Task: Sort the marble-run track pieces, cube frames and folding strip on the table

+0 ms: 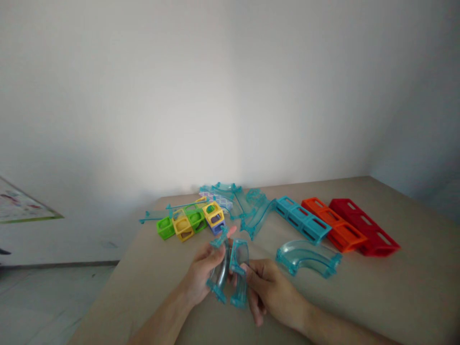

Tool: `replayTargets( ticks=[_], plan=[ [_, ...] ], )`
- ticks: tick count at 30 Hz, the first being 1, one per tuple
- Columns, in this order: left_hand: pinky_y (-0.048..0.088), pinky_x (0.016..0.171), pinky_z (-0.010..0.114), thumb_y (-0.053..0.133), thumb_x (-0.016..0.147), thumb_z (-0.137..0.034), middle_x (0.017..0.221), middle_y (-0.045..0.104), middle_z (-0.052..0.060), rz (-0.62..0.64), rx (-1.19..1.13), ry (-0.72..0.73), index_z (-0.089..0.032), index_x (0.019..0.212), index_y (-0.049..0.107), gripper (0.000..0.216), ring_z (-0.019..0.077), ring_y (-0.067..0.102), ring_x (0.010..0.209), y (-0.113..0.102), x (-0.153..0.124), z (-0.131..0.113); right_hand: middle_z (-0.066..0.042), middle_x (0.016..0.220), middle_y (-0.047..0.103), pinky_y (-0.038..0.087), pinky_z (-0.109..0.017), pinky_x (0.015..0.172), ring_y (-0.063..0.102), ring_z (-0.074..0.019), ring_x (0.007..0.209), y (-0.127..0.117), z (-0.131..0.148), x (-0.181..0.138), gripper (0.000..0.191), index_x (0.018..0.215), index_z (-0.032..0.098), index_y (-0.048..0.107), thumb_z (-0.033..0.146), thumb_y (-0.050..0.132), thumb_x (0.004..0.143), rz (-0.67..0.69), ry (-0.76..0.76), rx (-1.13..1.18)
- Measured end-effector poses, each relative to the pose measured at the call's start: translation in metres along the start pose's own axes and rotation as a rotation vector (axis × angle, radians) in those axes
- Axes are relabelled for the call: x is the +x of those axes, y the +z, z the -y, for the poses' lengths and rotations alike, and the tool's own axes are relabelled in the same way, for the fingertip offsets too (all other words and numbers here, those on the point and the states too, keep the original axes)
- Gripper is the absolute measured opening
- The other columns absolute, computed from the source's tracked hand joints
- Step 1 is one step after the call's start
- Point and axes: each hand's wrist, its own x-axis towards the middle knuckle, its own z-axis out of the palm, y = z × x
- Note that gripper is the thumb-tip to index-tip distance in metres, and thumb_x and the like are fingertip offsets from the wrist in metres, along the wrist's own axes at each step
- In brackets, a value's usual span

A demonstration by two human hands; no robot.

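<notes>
In my left hand (201, 268) is a clear teal curved track piece (223, 270), gripped by thumb and fingers. My right hand (269, 290) pinches a second clear teal track piece (241, 282), held upright close beside the first. The two pieces are side by side above the front of the table; whether they touch I cannot tell. Some fingers of both hands are hidden behind the pieces. Right of my right hand, another teal curved track piece (309, 254) lies on the table.
Behind my hands, teal track pieces (247, 206) lie in a heap. Green and yellow cube frames (185, 227) sit at the left. Blue (304, 219), orange (334, 225) and red (362, 227) block frames stand in rows at the right. A wall (230, 96) bounds the table's far edge.
</notes>
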Motion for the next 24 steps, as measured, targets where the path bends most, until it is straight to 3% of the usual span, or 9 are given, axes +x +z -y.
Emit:
replayTargets(
  ticks=[3, 8, 15, 20, 24],
  plan=[
    [0.048, 0.047, 0.022, 0.075, 0.073, -0.042, 0.06, 0.063, 0.002, 0.011, -0.005, -0.036, -0.019, 0.124, 0.061, 0.058, 0.0126, 0.058, 0.049, -0.0008, -0.0009, 0.003, 0.006, 0.036, 0.051, 0.025, -0.019, 0.035, 0.034, -0.0076, 0.027, 0.0005, 0.0005, 0.0006, 0.062, 0.076, 0.016, 0.058, 0.074, 0.035, 0.084, -0.059, 0.012, -0.024],
    [0.046, 0.048, 0.02, 0.082, 0.065, -0.036, 0.06, 0.063, 0.0, -0.027, -0.024, 0.005, -0.018, 0.095, 0.07, 0.037, 0.0105, 0.056, 0.049, 0.0001, -0.0008, 0.005, 0.005, 0.036, 0.051, 0.026, -0.02, 0.036, 0.034, -0.0073, 0.028, 0.001, -0.0023, 0.0012, 0.058, 0.064, 0.02, 0.049, 0.073, 0.036, 0.084, -0.093, 0.031, -0.051],
    [0.05, 0.066, 0.026, 0.085, 0.061, -0.035, 0.078, 0.07, 0.002, -0.109, -0.02, 0.067, -0.021, 0.102, 0.069, 0.046, 0.0155, 0.064, 0.068, -0.0001, -0.0005, 0.0071, 0.003, 0.037, 0.051, 0.027, -0.021, 0.037, 0.035, -0.0076, 0.029, 0.0011, 0.0015, 0.0001, 0.061, 0.057, 0.021, 0.046, 0.075, 0.034, 0.083, -0.05, 0.03, -0.066],
    [0.049, 0.065, 0.025, 0.081, 0.067, -0.035, 0.08, 0.07, 0.003, -0.038, 0.026, 0.102, -0.02, 0.099, 0.07, 0.037, 0.0153, 0.064, 0.069, 0.001, -0.0018, 0.0055, 0.002, 0.037, 0.05, 0.028, -0.021, 0.037, 0.035, -0.0076, 0.03, 0.0011, 0.0051, -0.0001, 0.065, 0.052, 0.021, 0.045, 0.078, 0.032, 0.081, -0.037, 0.048, -0.086],
    [0.05, 0.069, 0.025, 0.084, 0.062, -0.031, 0.089, 0.07, 0.004, -0.016, 0.048, 0.173, -0.02, 0.096, 0.071, 0.038, 0.0173, 0.065, 0.078, 0.0056, -0.0017, 0.0006, 0.001, 0.035, 0.049, 0.027, -0.022, 0.037, 0.033, -0.0066, 0.029, -0.0004, 0.0008, 0.0018, 0.07, 0.046, 0.02, 0.044, 0.081, 0.03, 0.078, -0.013, 0.044, -0.105]
  ],
)
